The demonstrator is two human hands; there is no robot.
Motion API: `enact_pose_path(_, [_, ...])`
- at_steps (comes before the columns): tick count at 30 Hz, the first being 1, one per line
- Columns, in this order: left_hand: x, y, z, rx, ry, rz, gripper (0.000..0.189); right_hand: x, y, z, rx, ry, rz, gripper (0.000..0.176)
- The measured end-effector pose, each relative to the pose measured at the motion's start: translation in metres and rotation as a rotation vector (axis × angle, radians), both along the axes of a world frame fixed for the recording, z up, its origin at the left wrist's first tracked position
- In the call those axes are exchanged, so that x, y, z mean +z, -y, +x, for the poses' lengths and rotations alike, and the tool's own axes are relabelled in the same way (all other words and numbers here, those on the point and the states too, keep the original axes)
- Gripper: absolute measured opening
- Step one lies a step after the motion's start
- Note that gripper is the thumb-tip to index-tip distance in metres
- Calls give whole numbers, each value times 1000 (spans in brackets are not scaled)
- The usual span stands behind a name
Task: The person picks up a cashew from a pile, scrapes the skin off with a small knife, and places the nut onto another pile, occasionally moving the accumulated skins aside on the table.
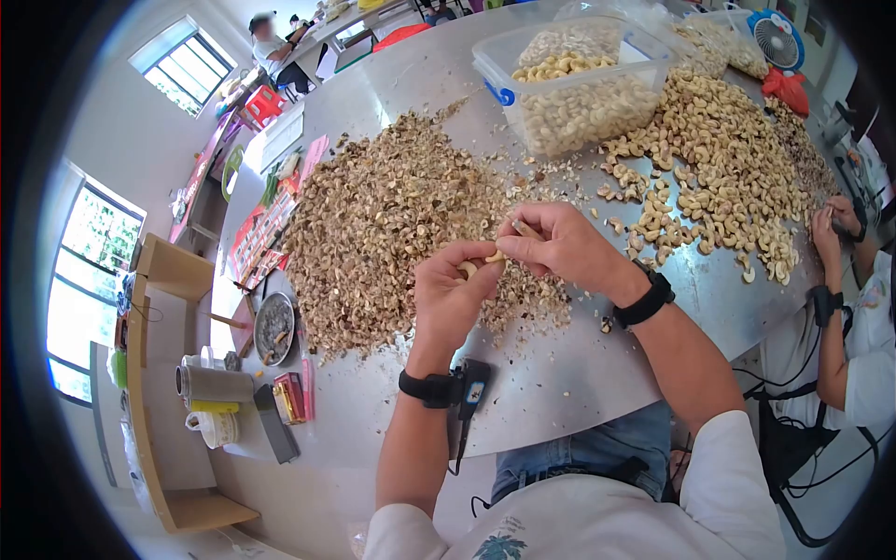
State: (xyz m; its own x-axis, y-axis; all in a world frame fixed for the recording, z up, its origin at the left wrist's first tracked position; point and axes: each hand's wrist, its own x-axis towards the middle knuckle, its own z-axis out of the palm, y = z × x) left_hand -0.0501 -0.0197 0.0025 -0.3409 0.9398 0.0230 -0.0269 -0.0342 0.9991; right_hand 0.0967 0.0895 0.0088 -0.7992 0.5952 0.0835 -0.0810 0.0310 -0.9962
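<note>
Near a round metal dish (292, 322) sit a grey roll (213, 385), a dark grey box (273, 427) and a small red-and-yellow box (287, 399). Well beyond the dish are a green chair (230, 172) and a red stool (264, 105); far right of the dish, a blue fan (777, 43).

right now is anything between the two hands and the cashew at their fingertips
Nothing visible: the left hand pinches the cashew, and the right hand is right at it. The heap of brownish bits lies below, not between.

We see rough, matt shell fragments (392, 215) and smoother cashews (719, 159) on a glossy metal table (555, 397), a clear plastic tub (646, 73) toward its far edge.
</note>
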Motion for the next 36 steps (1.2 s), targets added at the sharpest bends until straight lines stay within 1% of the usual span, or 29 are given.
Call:
enact_pose_path(1, [0, 0, 0, -3, -45, -22, 17, -3, -1, -1, 18, 14, 1, 12])
enact_pose_path(4, [2, -1, 3, -8, -66, 27, 19, -1, -1, 1, 28, 28, -1, 11])
enact_pose_path(11, [8, 0, 6, 6, -20, 31, 21, -2, -2, 1, 39, -22, -37, 9])
enact_pose_path(15, [4, 1, 3, 12, 6, 33, 21, 0, -1, 0, 43, -17, -6, 8])
enact_pose_path(17, [2, -1, 4, -13, 92, 77, 19, 3, 0, 1, 16, 6, 38, 9])
enact_pose_path(18, [0, -1, 1, -18, 112, 39, 18, -1, 1, 1, 10, -12, 72, 10])
enact_pose_path(19, [0, -2, 3, -10, 191, 42, 16, -3, 1, 0, 1, -27, 109, 11])
enact_pose_path(20, [-3, -2, 0, -36, 234, 45, 17, -2, 2, 0, 14, -44, 76, 14])
enact_pose_path(21, [-8, -3, -5, -68, 358, 70, 17, 0, 2, 1, 34, -65, 45, 17])
enact_pose_path(23, [-17, -6, -14, -108, 598, 114, 18, 9, 0, 5, -15, -24, 57, 19])
enact_pose_path(24, [-14, -7, -11, -57, 672, 109, 19, 13, -1, 8, -31, -9, 63, 20])
enact_pose_path(26, [-3, -4, -7, 65, 810, 92, 19, 3, -17, 14, -231, 190, 541, 21])
enact_pose_path(27, [-4, -4, -9, 33, 814, 117, 19, -3, -27, 15, -320, 290, 775, 21])
enact_pose_path(28, [-6, -5, -12, 10, 819, 143, 20, -5, -36, 26, -350, 262, 798, 23])
enact_pose_path(29, [-8, -4, -15, -5, 824, 172, 20, -6, -46, 40, -415, 172, 776, 23])
enact_pose_path(30, [-7, -4, -13, 65, 810, 170, 23, -4, -55, 55, -473, 80, 755, 24])
enact_pose_path(32, [-11, -4, -19, 46, 799, 182, 27, 1, -65, 89, -661, 141, 718, 20])
enact_pose_path(34, [-13, -5, -23, 47, 821, 199, 30, 14, -58, 118, -722, 321, 683, 17])
enact_pose_path(36, [-7, -3, -20, 76, 800, 186, 26, 9, -55, 139, -738, 538, 658, 16])
